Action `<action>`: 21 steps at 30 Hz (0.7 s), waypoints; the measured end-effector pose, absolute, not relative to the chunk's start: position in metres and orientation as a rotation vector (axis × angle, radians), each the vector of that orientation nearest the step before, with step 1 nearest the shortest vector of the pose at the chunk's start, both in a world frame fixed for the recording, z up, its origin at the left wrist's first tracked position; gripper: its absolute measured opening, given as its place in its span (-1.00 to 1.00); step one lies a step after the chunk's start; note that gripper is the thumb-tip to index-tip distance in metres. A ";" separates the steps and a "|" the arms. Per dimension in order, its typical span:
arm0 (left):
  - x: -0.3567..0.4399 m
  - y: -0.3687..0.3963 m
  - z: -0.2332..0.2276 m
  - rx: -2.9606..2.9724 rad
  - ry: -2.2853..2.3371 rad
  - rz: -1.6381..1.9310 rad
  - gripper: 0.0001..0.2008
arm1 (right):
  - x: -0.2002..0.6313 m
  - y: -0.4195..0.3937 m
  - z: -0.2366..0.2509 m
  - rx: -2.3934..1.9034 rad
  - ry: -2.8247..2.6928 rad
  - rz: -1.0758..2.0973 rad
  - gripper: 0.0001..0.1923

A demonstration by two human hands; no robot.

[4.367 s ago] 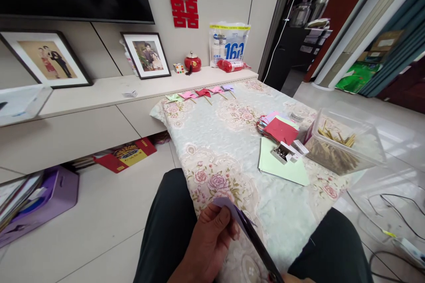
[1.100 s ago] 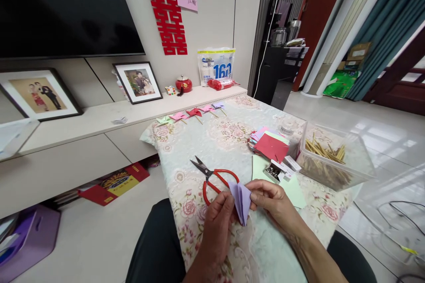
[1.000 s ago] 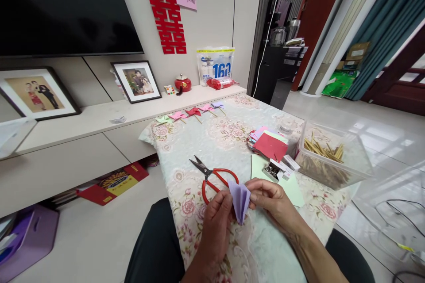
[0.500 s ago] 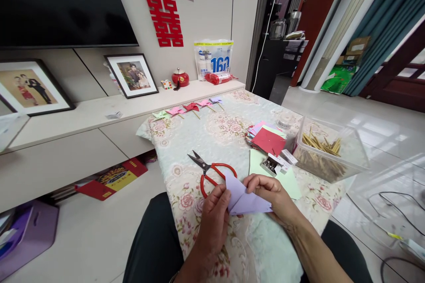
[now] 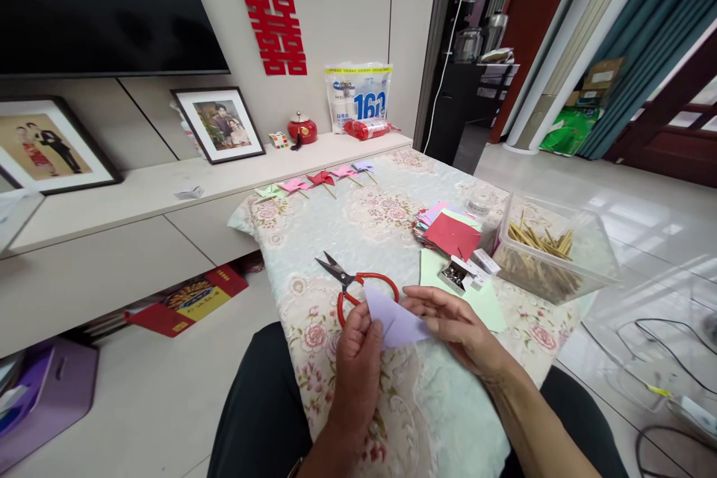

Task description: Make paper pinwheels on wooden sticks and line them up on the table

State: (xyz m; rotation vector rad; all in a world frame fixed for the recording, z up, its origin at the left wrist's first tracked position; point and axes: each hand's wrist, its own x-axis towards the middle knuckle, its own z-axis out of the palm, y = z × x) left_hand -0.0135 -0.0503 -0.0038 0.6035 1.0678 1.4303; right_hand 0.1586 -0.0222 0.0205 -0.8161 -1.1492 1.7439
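A folded sheet of light purple paper (image 5: pixel 392 321) is pinched between the thumb and fingers of my left hand (image 5: pixel 359 351), above the near part of the table. To its right is my right hand (image 5: pixel 456 321), its fingers stretched out and apart, with the thumb at the paper's right corner; whether it touches there I cannot tell. Red-handled scissors (image 5: pixel 348 280) lie just beyond my left hand, blades parted and pointing away. Behind my right hand, a small box of metal pins (image 5: pixel 453 276) rests on a light green sheet (image 5: pixel 486 306).
Several finished paper pinwheels (image 5: pixel 321 179) line the far table edge. A stack of coloured paper squares (image 5: pixel 451 233) lies at the right, beside a clear plastic box (image 5: pixel 588 269) of thin wooden sticks (image 5: pixel 541 239). A floral cloth (image 5: pixel 302 299) covers the table.
My right hand has loosened from the paper's upper edge and its fingers have straightened. The paper, in my left hand, has shifted slightly left.
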 end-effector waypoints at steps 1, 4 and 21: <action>-0.014 -0.050 -0.004 0.590 1.080 1.447 -0.65 | 0.159 -0.022 0.020 -0.802 -1.186 1.741 -0.47; -0.014 -0.050 -0.005 0.585 1.094 1.468 -0.59 | 0.160 -0.022 0.020 -0.817 -1.284 1.697 -0.44; -0.017 -0.051 -0.012 0.683 1.109 1.427 -0.57 | 0.147 -0.026 0.011 -1.017 -1.913 0.512 -0.76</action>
